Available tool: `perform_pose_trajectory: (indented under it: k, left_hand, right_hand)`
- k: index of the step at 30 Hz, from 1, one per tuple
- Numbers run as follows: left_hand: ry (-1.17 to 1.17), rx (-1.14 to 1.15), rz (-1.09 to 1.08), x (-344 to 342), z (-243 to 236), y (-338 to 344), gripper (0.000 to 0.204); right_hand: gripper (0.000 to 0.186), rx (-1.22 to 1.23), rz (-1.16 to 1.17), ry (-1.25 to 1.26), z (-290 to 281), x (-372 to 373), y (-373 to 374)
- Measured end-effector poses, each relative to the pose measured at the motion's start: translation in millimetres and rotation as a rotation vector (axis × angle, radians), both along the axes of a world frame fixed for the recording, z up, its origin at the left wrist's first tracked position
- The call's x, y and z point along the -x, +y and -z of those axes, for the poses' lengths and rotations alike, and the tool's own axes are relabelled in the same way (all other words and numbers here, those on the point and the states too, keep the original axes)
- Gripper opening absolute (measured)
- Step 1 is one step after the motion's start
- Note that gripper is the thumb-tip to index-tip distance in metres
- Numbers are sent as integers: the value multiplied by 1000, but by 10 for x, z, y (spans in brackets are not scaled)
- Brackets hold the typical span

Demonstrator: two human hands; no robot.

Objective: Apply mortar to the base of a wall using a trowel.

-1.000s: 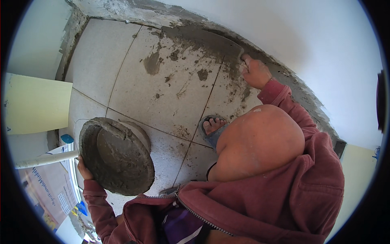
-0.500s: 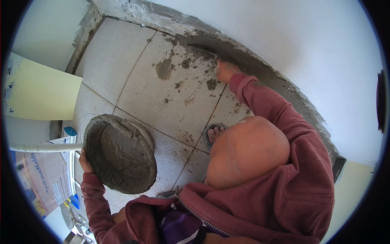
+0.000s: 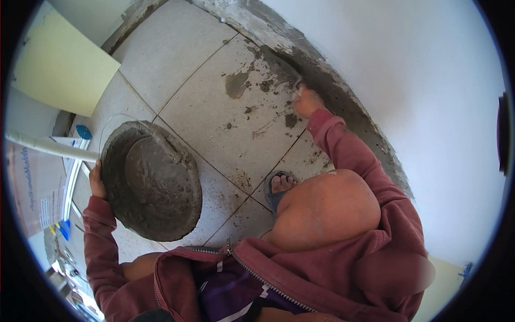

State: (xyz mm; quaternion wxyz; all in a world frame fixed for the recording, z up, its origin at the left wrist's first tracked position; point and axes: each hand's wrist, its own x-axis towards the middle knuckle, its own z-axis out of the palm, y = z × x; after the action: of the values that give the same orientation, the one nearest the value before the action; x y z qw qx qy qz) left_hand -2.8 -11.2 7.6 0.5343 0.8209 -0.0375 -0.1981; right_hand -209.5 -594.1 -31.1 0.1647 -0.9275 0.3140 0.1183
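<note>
My left hand [image 3: 97, 182] grips the left rim of a round bucket [image 3: 194, 206], its fingers partly hidden against the side. Grey wet mortar coats the bucket's inside and lies in its bottom; a thin wire handle arcs over the far left. Farther off to the right, my right hand [image 3: 308, 102] is closed round the handle of a trowel [image 3: 287, 68]. The trowel's blade, smeared with mortar, rests low along the foot of the white wall [image 3: 407, 80], against the grey strip of mortar [image 3: 343, 99] there. Much of the handle is hidden by my fingers.
Light floor tiles [image 3: 206, 115] carry mortar smears and crumbs near the wall. My sandalled foot [image 3: 281, 185] stands between bucket and wall. At the left are a yellow panel [image 3: 64, 64], a white pipe [image 3: 51, 146] close to the bucket, and a printed sheet [image 3: 40, 185].
The view has shifted and turned slightly. The bucket tilts a bit differently, with my left hand still on its rim. My right hand and the trowel stay low at the wall's foot.
</note>
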Motion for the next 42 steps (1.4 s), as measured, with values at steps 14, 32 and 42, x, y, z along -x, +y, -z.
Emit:
perform_pose_trajectory:
  k: [14,32,42]
  left_hand:
    - [161,136,-115,43,135,52,45]
    - [190,204,-98,59,149,17,43]
    - [201,221,-112,69,40,-75,45]
  right_hand:
    - [37,1,-44,-42,77,114,322]
    - [34,-79,125,-304,159,44,330]
    - [37,-140,296,-193,442,-245,88]
